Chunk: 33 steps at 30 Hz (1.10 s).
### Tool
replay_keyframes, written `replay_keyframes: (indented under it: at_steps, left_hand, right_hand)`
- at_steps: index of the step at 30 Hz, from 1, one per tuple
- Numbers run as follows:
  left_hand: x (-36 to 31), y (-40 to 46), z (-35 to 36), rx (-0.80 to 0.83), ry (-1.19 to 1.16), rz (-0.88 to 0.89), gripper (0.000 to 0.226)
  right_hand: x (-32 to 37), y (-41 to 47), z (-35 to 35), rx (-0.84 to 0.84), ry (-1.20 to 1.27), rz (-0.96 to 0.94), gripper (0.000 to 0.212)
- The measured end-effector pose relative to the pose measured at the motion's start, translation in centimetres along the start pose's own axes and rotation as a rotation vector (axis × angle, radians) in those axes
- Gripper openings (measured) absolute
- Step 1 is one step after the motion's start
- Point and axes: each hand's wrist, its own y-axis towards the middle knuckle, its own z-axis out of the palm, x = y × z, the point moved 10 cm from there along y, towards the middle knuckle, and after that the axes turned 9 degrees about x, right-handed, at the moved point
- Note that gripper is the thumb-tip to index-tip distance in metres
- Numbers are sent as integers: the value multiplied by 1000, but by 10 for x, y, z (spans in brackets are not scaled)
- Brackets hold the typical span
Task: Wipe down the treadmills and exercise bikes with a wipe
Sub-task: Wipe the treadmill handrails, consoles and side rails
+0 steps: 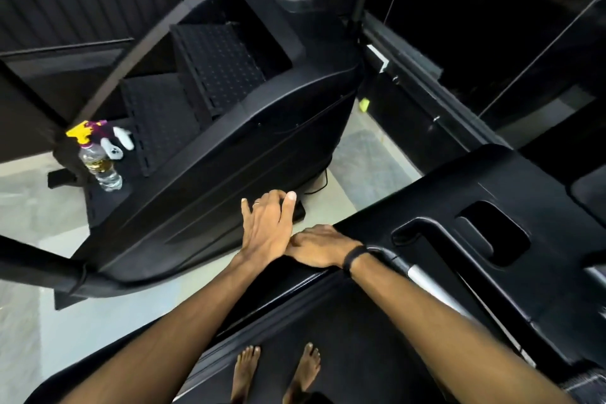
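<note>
Person stands barefoot on treadmill (492,207) belt; right hand (319,248) lies flat, fingers relaxed, on console's left edge. Left hand (267,228) hangs just past that edge, fingers spread loose, thumb out, gripping nothing. No wipe visible. Narrow floor strip (347,154) separates stair machine (229,128); spray bottle (98,157) stands on its base

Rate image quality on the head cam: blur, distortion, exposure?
Head view: strong wide-angle bending at the edges; the spray bottle and its yellow trigger look smeared, the left hand and right hand are sharper; black treadmill console carries soft glare; dim room, detail lost in the dark background.
</note>
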Motion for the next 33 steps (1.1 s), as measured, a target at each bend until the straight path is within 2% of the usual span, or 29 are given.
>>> replay_keyframes:
  at_steps: [2,5,7,10,13,16,20,22,24,26,30,33]
  left_hand:
    - [0,1,0,8,-6,10,49]
    - [-2,-2,4,32,-6,30,48]
    - [-4,-7,10,70,3,59,51]
    - [-9,-15,20,126,16,107,50]
    - [-10,-20,17,157,-5,143,48]
    - [-5,-23,6,178,30,200,55]
    - [-1,-25,-6,181,83,221,79]
    - [-4,-31,-11,161,93,244,79]
    - [-3,-41,-18,133,94,248,76]
    - [5,-53,-24,112,113,232,69]
    - [23,-85,-32,136,204,202,61]
    - [39,-117,-25,253,333,205,74]
  right_hand:
    - [-38,-14,-8,-89,5,32,55]
    - [-121,-32,-19,-241,-14,239,63]
    - [-140,-37,-18,-305,-46,330,67]
    - [-83,-35,-9,-356,-90,281,74]
    - [13,-22,18,-408,-114,126,58]
    - [60,-12,40,-463,-129,67,63]
    - [42,-31,32,-483,-81,41,67]
    - [-11,-40,20,-522,27,167,61]
    - [-62,-48,15,-486,93,308,67]
    - [-85,-53,15,-440,118,381,70]
    - [-64,-55,18,-482,88,426,72]
    - [-31,-53,29,-511,58,369,72]
